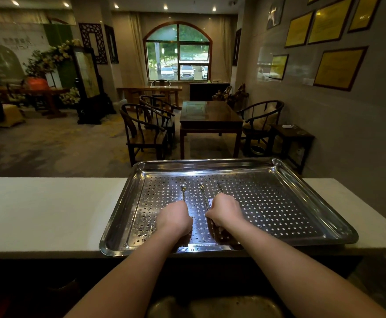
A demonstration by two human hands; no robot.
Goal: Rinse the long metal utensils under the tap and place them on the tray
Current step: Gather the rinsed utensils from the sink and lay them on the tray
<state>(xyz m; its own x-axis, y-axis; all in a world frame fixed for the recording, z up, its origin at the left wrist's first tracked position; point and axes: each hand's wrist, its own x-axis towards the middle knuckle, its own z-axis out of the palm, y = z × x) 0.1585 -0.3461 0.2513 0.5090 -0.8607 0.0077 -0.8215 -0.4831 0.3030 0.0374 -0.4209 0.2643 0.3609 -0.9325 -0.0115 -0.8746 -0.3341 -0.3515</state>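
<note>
Under our two hands lies the shiny metal tray [279, 207], full of little round holes, and it sits on the white tabletop [50, 210]. Our left hand [175, 218] and our right hand [225, 211] are side by side near the front of the tray, close but not touching. Both are curled like fists with the backs facing up, so the fingers are tucked under where we cannot see them. Three long thin metal utensils lie flat on the tray and point away from us. The left utensil [183, 192] has a small spoon tip, and its near end runs in under our left hand, which is curled down over it. The right utensil [219, 188] pokes out past the knuckles of our right hand, which is curled down over its near part. The middle utensil [204, 196] lies between our hands, just beside the thumb side of our right hand. Small water drops [150, 216] sit on the tray next to our left hand. Far past our hands stand a dark wooden table [210, 115] and dark wooden chairs [144, 129]. Close to our arms, low down, we see a dim metal basin [215, 306].
</note>
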